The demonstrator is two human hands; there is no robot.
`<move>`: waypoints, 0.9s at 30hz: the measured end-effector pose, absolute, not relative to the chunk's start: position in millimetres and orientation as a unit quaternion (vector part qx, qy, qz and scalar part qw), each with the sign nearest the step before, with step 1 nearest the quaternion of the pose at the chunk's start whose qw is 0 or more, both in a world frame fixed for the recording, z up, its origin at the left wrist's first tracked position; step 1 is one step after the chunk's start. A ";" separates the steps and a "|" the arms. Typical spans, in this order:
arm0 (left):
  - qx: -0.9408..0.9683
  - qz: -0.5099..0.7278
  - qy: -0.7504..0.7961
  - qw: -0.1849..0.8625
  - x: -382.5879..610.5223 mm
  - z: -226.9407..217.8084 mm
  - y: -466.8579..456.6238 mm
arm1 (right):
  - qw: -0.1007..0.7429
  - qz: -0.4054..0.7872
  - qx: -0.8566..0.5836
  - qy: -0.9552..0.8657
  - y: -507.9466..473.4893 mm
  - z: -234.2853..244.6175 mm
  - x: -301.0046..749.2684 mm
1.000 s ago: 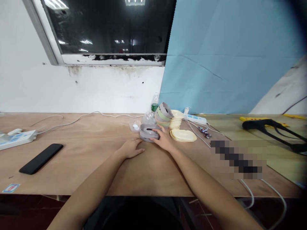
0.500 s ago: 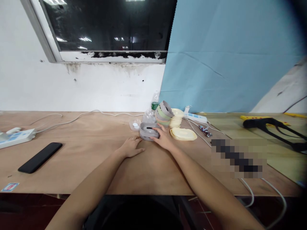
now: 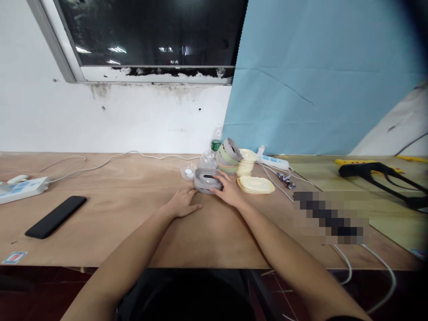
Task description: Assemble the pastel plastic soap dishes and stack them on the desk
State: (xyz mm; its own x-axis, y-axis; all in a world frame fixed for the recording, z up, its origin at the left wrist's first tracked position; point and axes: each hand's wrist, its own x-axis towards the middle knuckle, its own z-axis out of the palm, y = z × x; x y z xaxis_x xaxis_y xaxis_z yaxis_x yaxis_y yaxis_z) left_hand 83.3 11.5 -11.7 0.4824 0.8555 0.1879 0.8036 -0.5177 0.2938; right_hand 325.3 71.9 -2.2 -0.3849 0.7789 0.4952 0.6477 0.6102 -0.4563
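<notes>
A grey oval plastic container (image 3: 202,183) with a dark slot-like opening stands on the wooden table. My right hand (image 3: 229,191) grips its right side, thumb at the front and fingers over the rim. Palm down on the table, my left hand (image 3: 181,203) lies with its thumb stretched apart, its fingertips at the container's lower left edge. Just behind leans a tilted stack of grey, green and orange containers (image 3: 230,156). To the right are a pile of cream lids (image 3: 256,184) and a stack of cream containers (image 3: 246,162).
Clear plastic bottles (image 3: 209,159) and a small clear dish (image 3: 187,171) stand behind the grey container. A black phone (image 3: 56,217) and a power strip (image 3: 25,190) lie at left. Cables, another power strip (image 3: 274,162) and a black strap-like frame (image 3: 377,171) occupy the right.
The whole view has shifted slightly, with everything a little higher in the picture. Both hands and the grey container keep their places.
</notes>
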 end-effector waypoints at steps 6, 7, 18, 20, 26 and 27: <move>0.780 0.166 0.602 0.038 86.0 -2.9 12.4 | 0.384 0.148 -0.399 -0.819 71.8 -0.7 325.4; 0.755 0.172 0.632 0.031 85.1 -0.8 13.2 | 0.385 0.160 -0.388 -0.822 70.8 -0.4 324.4; 0.689 0.188 0.699 0.043 79.1 1.2 17.7 | 0.407 0.175 -0.363 -0.820 71.8 -4.7 319.2; 0.695 0.205 0.687 0.048 81.0 0.1 16.9 | 0.415 0.164 -0.377 -0.812 74.2 -7.0 320.0; 0.713 0.210 0.666 0.063 79.8 -2.5 17.7 | 0.357 0.196 -0.420 -0.811 79.0 -13.4 321.9; 0.714 0.212 0.664 0.062 79.1 -2.3 18.0 | 0.345 0.197 -0.419 -0.816 79.1 -13.8 322.3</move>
